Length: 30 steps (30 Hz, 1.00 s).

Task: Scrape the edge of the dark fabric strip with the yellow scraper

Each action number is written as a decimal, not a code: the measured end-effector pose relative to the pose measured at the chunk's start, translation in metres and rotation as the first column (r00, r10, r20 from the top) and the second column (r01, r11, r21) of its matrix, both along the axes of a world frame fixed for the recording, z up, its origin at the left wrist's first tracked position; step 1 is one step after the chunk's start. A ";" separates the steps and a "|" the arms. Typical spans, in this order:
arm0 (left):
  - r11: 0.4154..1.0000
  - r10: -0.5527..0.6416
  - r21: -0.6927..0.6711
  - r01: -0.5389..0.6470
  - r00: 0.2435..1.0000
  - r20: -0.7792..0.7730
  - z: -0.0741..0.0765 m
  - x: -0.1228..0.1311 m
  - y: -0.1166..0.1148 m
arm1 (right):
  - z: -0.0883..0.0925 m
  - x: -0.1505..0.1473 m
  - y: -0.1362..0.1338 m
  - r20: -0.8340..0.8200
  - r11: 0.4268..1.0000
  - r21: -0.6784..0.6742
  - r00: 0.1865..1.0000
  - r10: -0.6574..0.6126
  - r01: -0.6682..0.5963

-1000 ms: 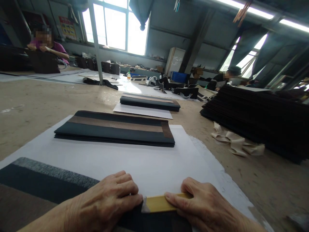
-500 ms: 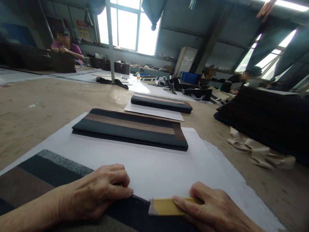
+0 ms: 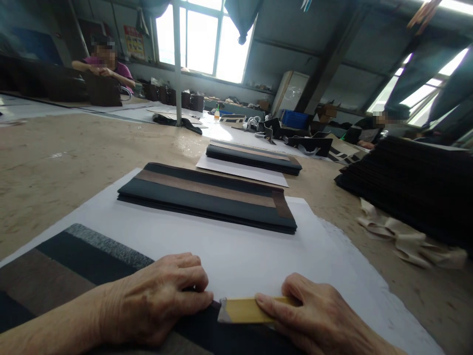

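Note:
A dark panel with brown bands (image 3: 66,278) and a speckled grey strip lies on white paper in front of me. My left hand (image 3: 162,293) rests on it, thumb and fingers pinched at its far edge, where a narrow fold shows. Closed around a flat yellow scraper-like stick (image 3: 246,310) is my right hand (image 3: 314,310). The stick's grey, wrapped-looking tip touches the panel's edge just right of my left thumb. My right fingertips under the stick are partly hidden.
Beyond the panel lies a stack of dark banded pieces (image 3: 207,197) on the white paper (image 3: 236,256). A second stack (image 3: 254,158) sits farther back. To the right are a tall dark pile (image 3: 414,182) and cream scraps (image 3: 410,236). Two people work across the table.
My right hand has drawn the stick leftward along the panel's edge, closer to my left thumb. The left hand keeps its pinch. The whole view has shifted slightly.

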<state>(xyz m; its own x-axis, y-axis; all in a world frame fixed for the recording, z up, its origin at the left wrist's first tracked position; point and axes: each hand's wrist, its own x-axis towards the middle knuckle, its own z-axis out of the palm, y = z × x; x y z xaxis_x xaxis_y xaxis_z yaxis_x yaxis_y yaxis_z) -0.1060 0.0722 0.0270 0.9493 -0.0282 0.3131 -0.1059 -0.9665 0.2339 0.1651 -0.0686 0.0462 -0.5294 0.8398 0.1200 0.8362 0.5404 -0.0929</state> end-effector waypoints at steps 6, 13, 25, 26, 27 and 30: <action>1.000 0.010 -0.014 -0.010 1.000 0.010 0.002 0.002 -0.001 | -0.001 -0.005 0.007 -0.001 1.000 0.017 1.000 0.005 -0.005; 0.997 0.011 -0.080 -0.014 0.999 -0.030 0.004 -0.016 0.013 | 0.001 -0.006 0.011 0.040 1.000 -0.018 0.999 0.012 -0.012; 0.966 0.069 -0.244 -0.082 0.996 -0.065 0.002 -0.062 0.043 | 0.004 -0.016 0.028 0.119 0.993 0.103 0.992 0.044 -0.056; 0.965 0.066 -0.250 -0.077 0.996 -0.052 0.001 -0.062 0.043 | 0.005 -0.017 0.030 0.121 0.993 0.106 0.992 0.044 -0.057; 0.965 0.063 -0.253 -0.071 0.997 -0.040 0.001 -0.062 0.043 | 0.005 -0.018 0.031 0.122 0.993 0.106 0.991 0.045 -0.059; 0.968 0.045 -0.249 -0.046 0.999 -0.011 -0.002 -0.063 0.045 | 0.006 -0.022 0.034 0.123 0.992 0.110 0.992 0.043 -0.056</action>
<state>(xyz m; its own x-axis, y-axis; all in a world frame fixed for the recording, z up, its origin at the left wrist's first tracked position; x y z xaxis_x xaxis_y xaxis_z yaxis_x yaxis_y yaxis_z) -0.1694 0.1175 0.0251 0.9495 0.0934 0.2996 -0.0609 -0.8816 0.4680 0.1435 -0.0348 0.0518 -0.5863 0.7969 0.1459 0.8096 0.5827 0.0705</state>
